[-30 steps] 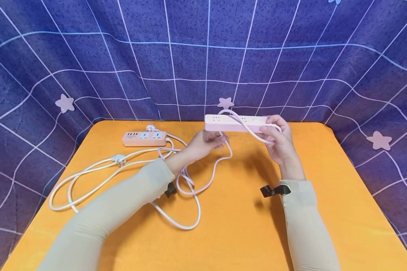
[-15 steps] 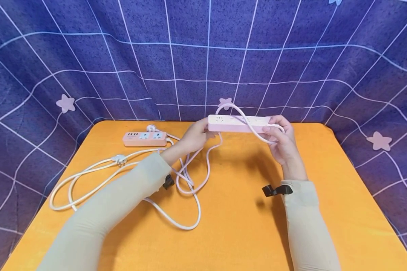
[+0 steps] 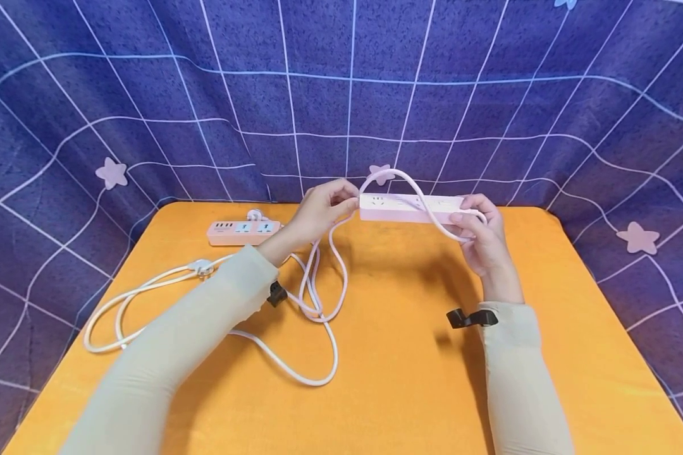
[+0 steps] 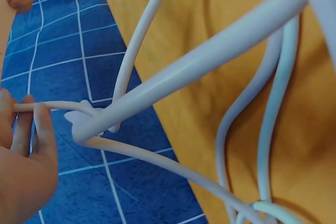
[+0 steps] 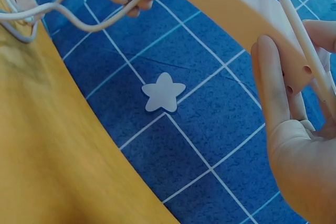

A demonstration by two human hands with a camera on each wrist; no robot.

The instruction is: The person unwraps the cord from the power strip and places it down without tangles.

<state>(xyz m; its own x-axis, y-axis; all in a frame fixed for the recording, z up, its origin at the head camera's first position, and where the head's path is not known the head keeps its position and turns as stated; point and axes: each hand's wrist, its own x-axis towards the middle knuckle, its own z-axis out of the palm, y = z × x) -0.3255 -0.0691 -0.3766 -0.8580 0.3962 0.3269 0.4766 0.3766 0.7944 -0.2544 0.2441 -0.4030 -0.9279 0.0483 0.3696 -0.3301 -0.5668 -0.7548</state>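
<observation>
A pale pink power strip [image 3: 387,215] is raised over the far edge of the table, sockets facing up. My right hand [image 3: 488,243] grips its right end, thumb in front and fingers behind. From that end the strip's own cord [image 3: 401,172] loops up over the sockets toward the left end. There my left hand [image 3: 326,210] pinches the cord between thumb and fingers. In the left wrist view the cord [image 4: 157,161] runs from the left hand [image 4: 31,166] and crosses itself. The right wrist view shows the strip's underside [image 5: 231,11] with the right hand's fingers [image 5: 270,72] along it.
A second, peach-pink power strip [image 3: 233,237] lies at the back left of the orange table [image 3: 398,379]. Its white cord [image 3: 91,335] spreads in loops, with a plug [image 3: 202,267] among them. Another plug [image 3: 254,215] lies behind it. A blue curtain [image 3: 319,101] hangs behind.
My left hand has moved up and left from below the strip to beside its left end, drawing the cord along. The cord loop over the strip stands higher. The right hand shifts slightly right.
</observation>
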